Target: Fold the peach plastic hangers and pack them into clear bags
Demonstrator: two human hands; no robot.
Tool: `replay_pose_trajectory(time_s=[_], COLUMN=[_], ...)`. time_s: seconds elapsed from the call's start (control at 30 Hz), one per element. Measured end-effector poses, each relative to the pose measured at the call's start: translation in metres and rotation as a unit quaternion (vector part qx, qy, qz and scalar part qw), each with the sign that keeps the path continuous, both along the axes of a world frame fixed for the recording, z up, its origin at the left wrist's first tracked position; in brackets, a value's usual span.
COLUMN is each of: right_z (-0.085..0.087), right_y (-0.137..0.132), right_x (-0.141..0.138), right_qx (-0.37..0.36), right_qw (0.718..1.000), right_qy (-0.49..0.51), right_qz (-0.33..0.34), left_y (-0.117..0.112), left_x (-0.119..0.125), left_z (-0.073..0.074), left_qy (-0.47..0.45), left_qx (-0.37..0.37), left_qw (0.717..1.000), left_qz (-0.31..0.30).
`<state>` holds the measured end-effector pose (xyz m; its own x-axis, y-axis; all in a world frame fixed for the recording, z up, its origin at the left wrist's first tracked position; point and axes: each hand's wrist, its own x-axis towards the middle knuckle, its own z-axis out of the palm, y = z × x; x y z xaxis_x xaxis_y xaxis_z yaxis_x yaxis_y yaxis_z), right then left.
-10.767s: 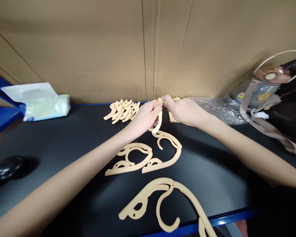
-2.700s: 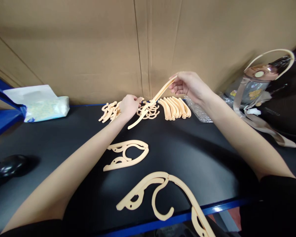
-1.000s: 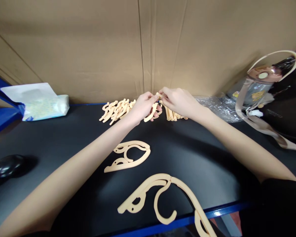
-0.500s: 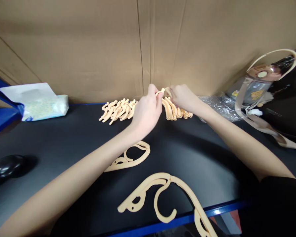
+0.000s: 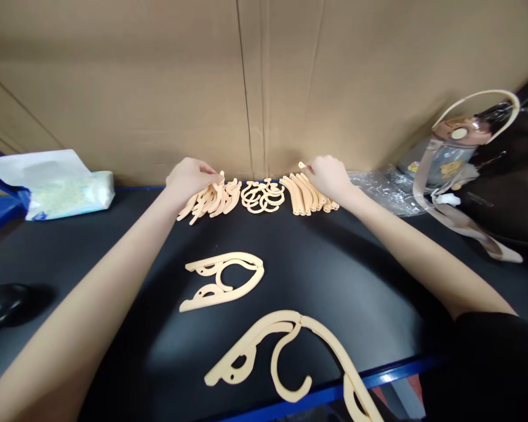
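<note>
My left hand (image 5: 187,180) is at the left pile of curved cream plastic hanger pieces (image 5: 213,202). Its fingers are pinched on one piece, whose tip shows past the fingertips. Over the right pile of hanger arms (image 5: 301,196), my right hand (image 5: 330,177) is closed on a hanger arm (image 5: 303,165); most of that part is hidden by the hand. Between the two piles lie several loose hanger hooks (image 5: 263,196). A folded hanger (image 5: 246,287) rests mid-table, and an opened-out folding hanger (image 5: 255,331) lies at the front edge, its right arm reaching past it.
A wipes packet (image 5: 70,190) lies at the back left, with a black rounded object (image 5: 6,305) nearer me. Clear plastic wrap (image 5: 387,190), a strapped water bottle (image 5: 453,149) and a black bag (image 5: 506,187) are at the right. Cardboard (image 5: 158,88) stands behind the black table.
My hands have come apart from the middle. The left moved left to the left pile, uncovering the hooks and the folded hanger; the right stays over the right pile, slightly lower.
</note>
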<state>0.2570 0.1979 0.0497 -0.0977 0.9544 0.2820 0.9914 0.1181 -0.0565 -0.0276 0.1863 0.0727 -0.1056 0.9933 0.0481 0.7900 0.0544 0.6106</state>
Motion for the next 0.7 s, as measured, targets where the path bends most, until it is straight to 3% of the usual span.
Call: replay_pose_trajectory(time_s=[0.1, 0.2, 0.37, 0.5, 0.57, 0.7], right_z=[-0.004, 0.0, 0.022, 0.027, 0.02, 0.007], right_y=[-0.001, -0.003, -0.025, -0.07, -0.095, -0.125], right_x=[-0.001, 0.001, -0.009, -0.039, -0.058, -0.079], right_qx=[0.005, 0.02, 0.032, -0.013, -0.056, -0.079], right_qw=[1.0, 0.999, 0.999, 0.982, 0.954, 0.922], right_qy=[-0.015, -0.025, -0.027, 0.024, 0.036, 0.018], right_qz=[0.006, 0.013, 0.032, 0.189, 0.293, 0.378], left_y=[-0.005, -0.015, -0.045, -0.072, -0.081, -0.091], left_x=[0.001, 0.009, 0.015, -0.004, -0.016, -0.031], left_z=[0.003, 0.014, 0.023, 0.017, 0.013, 0.006], left_qy=[0.054, 0.076, 0.1, 0.197, 0.244, 0.244], left_qx=[0.033, 0.069, 0.015, -0.113, -0.195, -0.253], left_qw=[0.998, 0.994, 0.979, 0.933, 0.903, 0.887], left_qz=[0.007, -0.025, -0.179, -0.278, -0.294, -0.299])
